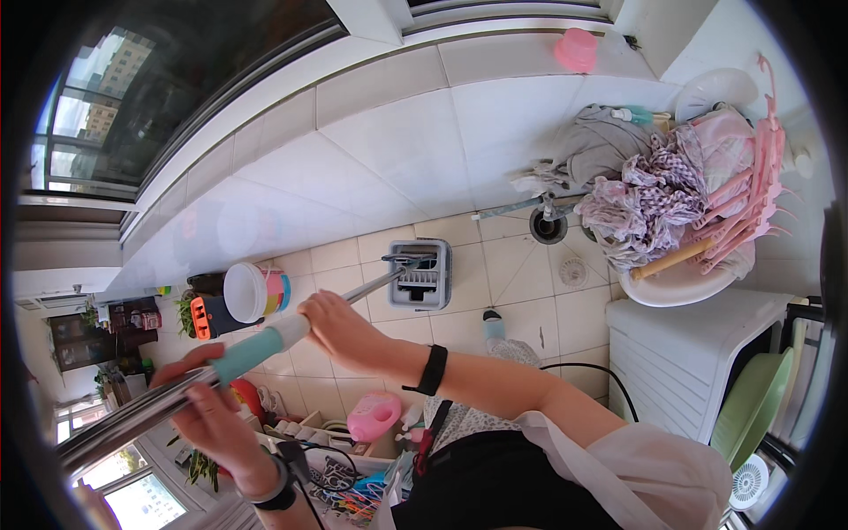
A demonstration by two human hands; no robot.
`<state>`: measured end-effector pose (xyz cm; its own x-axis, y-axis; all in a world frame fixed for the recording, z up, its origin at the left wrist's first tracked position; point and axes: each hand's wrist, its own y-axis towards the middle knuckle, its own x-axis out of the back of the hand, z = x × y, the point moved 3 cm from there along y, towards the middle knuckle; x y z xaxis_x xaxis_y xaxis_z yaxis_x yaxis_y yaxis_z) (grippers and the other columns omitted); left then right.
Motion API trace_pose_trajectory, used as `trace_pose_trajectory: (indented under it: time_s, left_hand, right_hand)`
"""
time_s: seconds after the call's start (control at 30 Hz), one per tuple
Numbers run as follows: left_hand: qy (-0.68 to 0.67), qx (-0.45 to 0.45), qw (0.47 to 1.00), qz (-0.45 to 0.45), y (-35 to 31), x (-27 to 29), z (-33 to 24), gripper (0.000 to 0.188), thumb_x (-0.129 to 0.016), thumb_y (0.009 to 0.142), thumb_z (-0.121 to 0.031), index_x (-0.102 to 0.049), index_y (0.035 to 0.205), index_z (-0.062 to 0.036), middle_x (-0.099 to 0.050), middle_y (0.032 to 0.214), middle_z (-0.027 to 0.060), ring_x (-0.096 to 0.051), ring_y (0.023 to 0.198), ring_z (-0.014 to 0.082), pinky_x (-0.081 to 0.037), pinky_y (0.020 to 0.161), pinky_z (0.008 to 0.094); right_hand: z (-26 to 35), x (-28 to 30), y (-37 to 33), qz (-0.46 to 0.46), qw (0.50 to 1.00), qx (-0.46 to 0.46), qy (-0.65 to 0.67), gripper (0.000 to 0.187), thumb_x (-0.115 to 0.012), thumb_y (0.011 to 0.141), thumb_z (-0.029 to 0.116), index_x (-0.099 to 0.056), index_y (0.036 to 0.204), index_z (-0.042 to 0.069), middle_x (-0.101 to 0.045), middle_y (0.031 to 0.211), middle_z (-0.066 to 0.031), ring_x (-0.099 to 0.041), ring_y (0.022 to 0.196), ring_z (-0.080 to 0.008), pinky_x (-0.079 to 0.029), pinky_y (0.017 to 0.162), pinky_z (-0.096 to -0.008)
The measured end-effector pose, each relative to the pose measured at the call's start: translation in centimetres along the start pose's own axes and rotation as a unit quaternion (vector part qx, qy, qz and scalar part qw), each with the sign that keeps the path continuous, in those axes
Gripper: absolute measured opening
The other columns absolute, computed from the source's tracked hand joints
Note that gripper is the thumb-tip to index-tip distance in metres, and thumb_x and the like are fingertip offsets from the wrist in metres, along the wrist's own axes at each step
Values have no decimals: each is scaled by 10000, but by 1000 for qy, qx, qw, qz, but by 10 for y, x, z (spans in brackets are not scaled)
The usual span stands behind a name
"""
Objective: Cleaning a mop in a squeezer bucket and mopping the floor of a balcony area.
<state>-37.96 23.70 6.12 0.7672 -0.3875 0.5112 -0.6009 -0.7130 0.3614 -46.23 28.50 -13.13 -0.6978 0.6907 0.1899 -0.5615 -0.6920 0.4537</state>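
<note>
Both my hands are on a mop (252,352) with a steel pole and a teal and white grip. Its pole runs down and away to the flat mop head (411,258), which is inside a grey mop bucket (436,300) on the tiled floor. My left hand (216,420), at the lower left, wraps round the steel upper part of the pole beside the teal grip. Farther down, my right hand (340,331) closes round the pole just past the white collar. Part of the mop head is hidden by the bucket.
A white bucket (243,293) stands left of the mop bucket. Right, a sink (680,294) is piled with laundry (658,181) and a pink hanger rack (751,190); a white washing machine (680,353) stands nearer. A pink jug (374,415) stands near my body. A tiled wall (389,141) rises behind.
</note>
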Motion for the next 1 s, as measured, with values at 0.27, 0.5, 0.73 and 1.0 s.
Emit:
trace_pose_trajectory:
  time_s: [0.27,0.5,0.73,1.0]
  left_hand:
    - [-94,-27,955,-280,35,66,-26,337,-448,972,-268,-501,1162,4,-620,954,105,-446,578,35,-413,546,137]
    - [-143,133,975,103,-56,-96,110,183,-503,929,-110,-395,1073,-81,-577,1074,141,-464,600,68,-414,560,179]
    - [-51,52,993,89,-37,-53,54,139,-419,956,-147,-408,1073,-72,-603,1020,133,-396,554,42,-344,501,165]
    - [-60,-95,978,-175,37,94,-50,342,-432,975,-301,-513,1111,2,-611,930,105,-539,686,63,-478,629,192]
  right_hand:
    - [71,-5,52,59,995,75,36,230,-580,833,167,-472,970,17,-535,918,-124,-551,867,-292,-429,793,-380]
    - [-111,-6,-69,23,978,-198,-64,247,-556,835,104,-491,1051,5,-570,1011,-178,-542,991,-347,-417,877,-441]
    - [-63,-6,-47,22,988,-105,-110,239,-581,833,137,-476,1017,27,-540,1023,-163,-494,1077,-347,-327,1004,-479]
    - [94,-2,56,1,995,96,3,285,-616,810,254,-479,894,19,-532,812,-91,-542,770,-253,-422,728,-371]
